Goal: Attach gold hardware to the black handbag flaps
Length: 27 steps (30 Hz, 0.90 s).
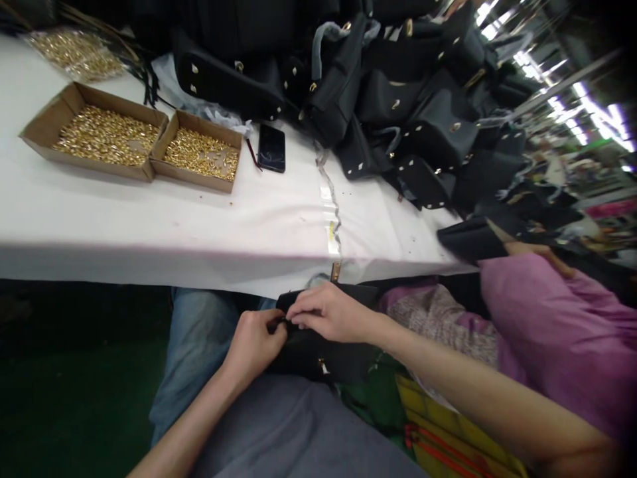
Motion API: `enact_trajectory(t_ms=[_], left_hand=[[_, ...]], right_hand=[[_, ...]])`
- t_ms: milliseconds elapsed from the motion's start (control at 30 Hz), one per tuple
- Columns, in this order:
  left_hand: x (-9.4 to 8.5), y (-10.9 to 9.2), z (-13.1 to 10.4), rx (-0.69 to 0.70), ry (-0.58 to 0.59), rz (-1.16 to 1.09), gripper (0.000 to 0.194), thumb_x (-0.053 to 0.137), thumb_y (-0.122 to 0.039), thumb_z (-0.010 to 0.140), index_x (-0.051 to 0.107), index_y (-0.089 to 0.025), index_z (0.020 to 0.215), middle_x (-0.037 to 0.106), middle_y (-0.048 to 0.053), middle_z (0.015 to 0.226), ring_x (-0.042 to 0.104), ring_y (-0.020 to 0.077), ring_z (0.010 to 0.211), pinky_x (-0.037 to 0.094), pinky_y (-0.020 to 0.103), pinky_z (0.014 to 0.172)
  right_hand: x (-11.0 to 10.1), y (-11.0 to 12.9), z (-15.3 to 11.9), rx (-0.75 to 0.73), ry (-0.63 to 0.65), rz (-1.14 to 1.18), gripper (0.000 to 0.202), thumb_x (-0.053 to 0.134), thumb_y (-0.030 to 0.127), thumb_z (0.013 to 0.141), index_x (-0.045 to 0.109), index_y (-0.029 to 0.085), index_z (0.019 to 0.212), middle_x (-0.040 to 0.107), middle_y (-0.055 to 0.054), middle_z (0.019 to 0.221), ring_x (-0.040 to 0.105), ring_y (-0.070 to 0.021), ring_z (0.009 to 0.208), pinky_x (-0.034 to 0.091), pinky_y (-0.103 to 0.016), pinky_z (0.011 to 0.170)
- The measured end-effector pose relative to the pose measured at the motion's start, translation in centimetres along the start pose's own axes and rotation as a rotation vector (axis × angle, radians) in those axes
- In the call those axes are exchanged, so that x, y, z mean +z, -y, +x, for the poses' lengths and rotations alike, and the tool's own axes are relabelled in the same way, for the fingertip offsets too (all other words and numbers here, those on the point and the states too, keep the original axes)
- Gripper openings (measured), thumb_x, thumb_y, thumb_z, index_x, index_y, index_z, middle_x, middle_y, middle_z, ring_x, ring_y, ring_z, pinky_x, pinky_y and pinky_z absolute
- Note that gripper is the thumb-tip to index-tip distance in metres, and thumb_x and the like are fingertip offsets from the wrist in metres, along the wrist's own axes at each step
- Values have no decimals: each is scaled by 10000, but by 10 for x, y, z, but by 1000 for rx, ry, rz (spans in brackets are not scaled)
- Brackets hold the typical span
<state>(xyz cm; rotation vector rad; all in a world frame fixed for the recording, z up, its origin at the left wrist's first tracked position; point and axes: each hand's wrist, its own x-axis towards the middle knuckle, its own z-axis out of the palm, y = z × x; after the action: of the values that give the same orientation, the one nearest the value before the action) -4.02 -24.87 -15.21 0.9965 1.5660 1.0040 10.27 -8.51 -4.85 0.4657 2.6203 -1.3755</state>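
A black handbag (346, 358) with a small gold fitting on its front rests across the lap, below the table edge. At the bag's upper left side, my left hand (256, 342) is closed, thumb and fingers pinching its black edge. My right hand (331, 312) reaches over the bag from the right. Its fingertips are pressed together and meet the left fingertips at that same spot. Whatever small piece lies between the right fingers is hidden.
On the white table (124, 216) stand two cardboard trays (37, 143) of small gold fittings, beside a phone (271, 149). A plastic bag of gold pieces (77, 54) lies behind. Black handbags (388, 106) are heaped along the back. A co-worker's pink sleeve (552, 318) is close at right.
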Motion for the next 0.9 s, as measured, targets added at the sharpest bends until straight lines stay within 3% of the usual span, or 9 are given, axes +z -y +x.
enact_trajectory(t_ms=[133,233,300,400,600,900], left_hand=[[2,1,-2,-12,-27,-19,237,611,-197,926,847,-182,910,796,29,797,716,187,746,425,286,686],[3,3,-3,-27,-54,-43,244,615,-205,933,859,-182,935,809,37,811,722,193,749,448,290,701],[2,5,-3,-33,-69,-58,246,622,-214,937,865,-181,947,813,39,816,722,193,748,451,290,703],[2,8,-2,-32,-73,-73,246,621,-223,943,862,-175,931,805,41,800,709,189,736,439,287,690],[2,13,-3,-26,-80,-67,247,621,-221,926,861,-163,918,776,37,759,640,165,672,388,290,660],[1,18,-2,-40,-92,-66,211,611,-207,888,792,-170,784,589,-14,619,516,136,635,291,288,622]], right_hand=[[16,-16,-8,18,89,-41,265,654,115,1054,855,216,1195,839,-63,1073,786,-206,972,582,-310,919],[31,-23,-14,106,17,-44,295,666,128,1057,782,208,1317,840,-47,1054,795,-204,950,585,-303,901],[42,-26,-18,124,-49,-100,258,656,135,1063,772,202,1284,836,-53,1063,794,-211,959,584,-307,894],[56,-28,-25,60,-99,-239,220,593,141,1096,786,199,1185,810,-83,1121,768,-228,1009,576,-330,919],[69,-31,-29,-4,-189,-460,266,526,200,1141,789,224,1166,717,-111,1101,676,-249,1016,547,-369,899],[87,-50,-30,-8,-296,-376,170,603,224,1130,772,229,1144,718,-91,1099,695,-239,1003,567,-368,889]])
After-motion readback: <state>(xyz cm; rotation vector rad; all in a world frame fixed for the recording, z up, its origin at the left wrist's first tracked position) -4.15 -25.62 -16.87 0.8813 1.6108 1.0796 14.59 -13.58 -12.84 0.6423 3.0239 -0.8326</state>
